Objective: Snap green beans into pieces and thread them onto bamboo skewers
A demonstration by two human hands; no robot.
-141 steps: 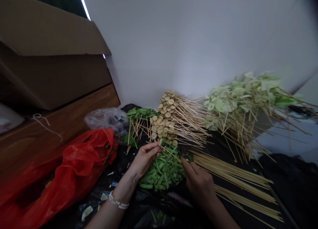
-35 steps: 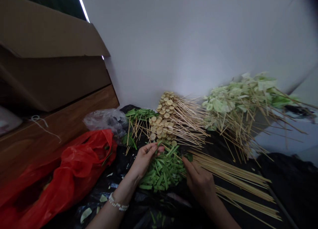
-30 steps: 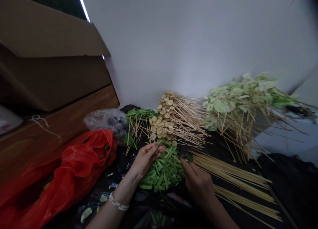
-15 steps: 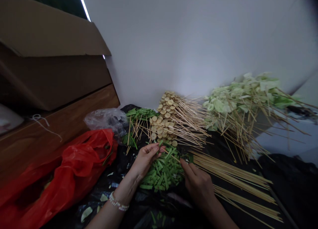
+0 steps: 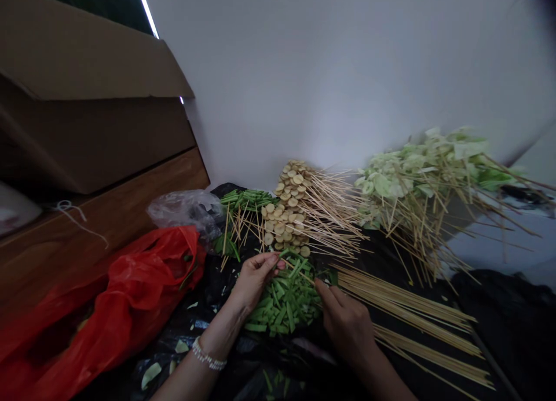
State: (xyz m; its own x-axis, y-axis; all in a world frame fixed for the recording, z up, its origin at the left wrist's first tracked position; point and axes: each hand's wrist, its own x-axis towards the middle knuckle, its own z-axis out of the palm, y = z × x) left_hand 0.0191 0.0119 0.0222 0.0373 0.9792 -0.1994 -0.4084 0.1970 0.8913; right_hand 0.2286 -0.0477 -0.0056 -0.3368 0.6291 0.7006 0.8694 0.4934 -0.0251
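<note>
Here, left hand (image 5: 255, 280) pressed together beside cut green beans (image 5: 284, 303), right hand (image 5: 347, 325) pinching a bamboo skewer (image 5: 304, 276)

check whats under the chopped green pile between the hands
The chopped green pile sits on black plastic sheeting, which shows around its edges; whatever lies directly beneath the pile is covered and cannot be seen.
</note>
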